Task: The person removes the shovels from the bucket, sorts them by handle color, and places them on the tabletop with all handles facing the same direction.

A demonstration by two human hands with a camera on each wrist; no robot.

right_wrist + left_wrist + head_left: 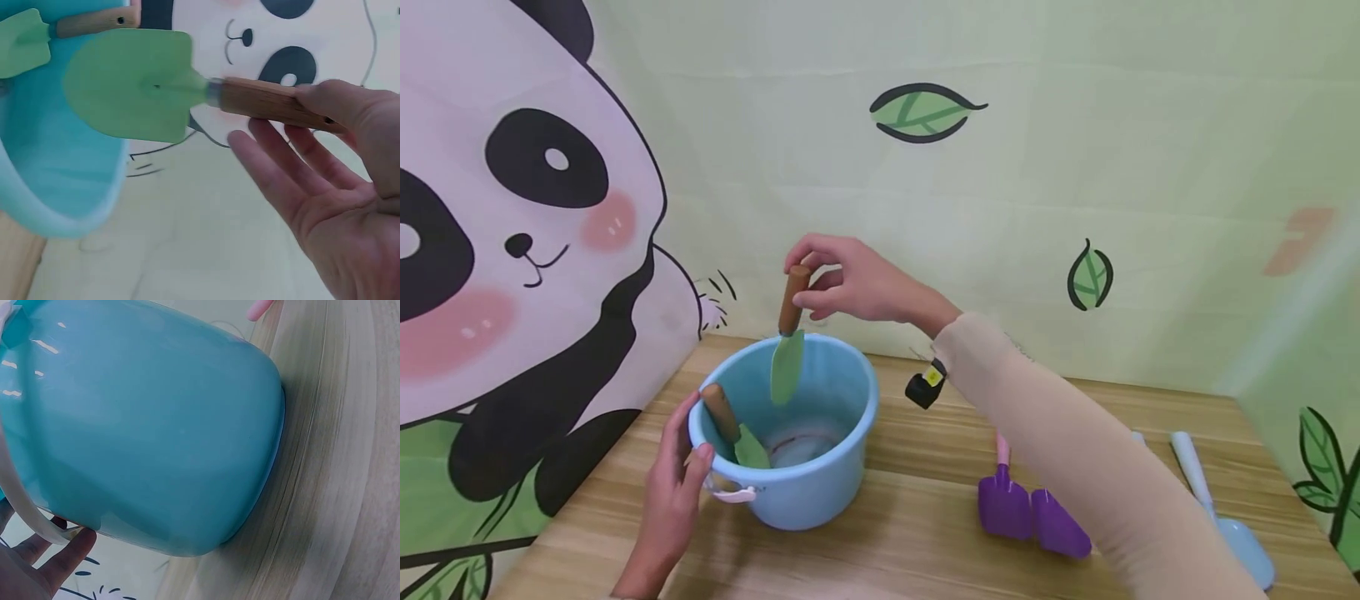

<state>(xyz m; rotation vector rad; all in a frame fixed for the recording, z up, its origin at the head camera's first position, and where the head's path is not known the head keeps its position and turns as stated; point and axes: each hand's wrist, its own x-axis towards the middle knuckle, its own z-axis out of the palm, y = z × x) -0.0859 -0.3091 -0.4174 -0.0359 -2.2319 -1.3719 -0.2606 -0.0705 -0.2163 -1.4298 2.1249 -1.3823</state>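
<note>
A light blue bucket (pixel 808 498) stands on the wooden table, its white handle (pixel 733 495) hanging on the near side. My left hand (pixel 672 498) holds the bucket's left side at the rim, and in the left wrist view its fingers (pixel 70 555) are by the handle's end. Above the bucket's opening, my right hand (pixel 872 282) pinches the brown wooden handle of a small green trowel (pixel 134 84), blade pointing down. A second green trowel (pixel 721 414) with a wooden handle leans inside the bucket against its left wall.
Right of the bucket lie two purple shovels (pixel 1004 507), one with a pink handle showing, partly under my right sleeve (pixel 1045 417). Farther right is a light blue shovel (pixel 1247 546). A backdrop with a printed panda (pixel 550 267) and leaves rises behind the table (pixel 917 533).
</note>
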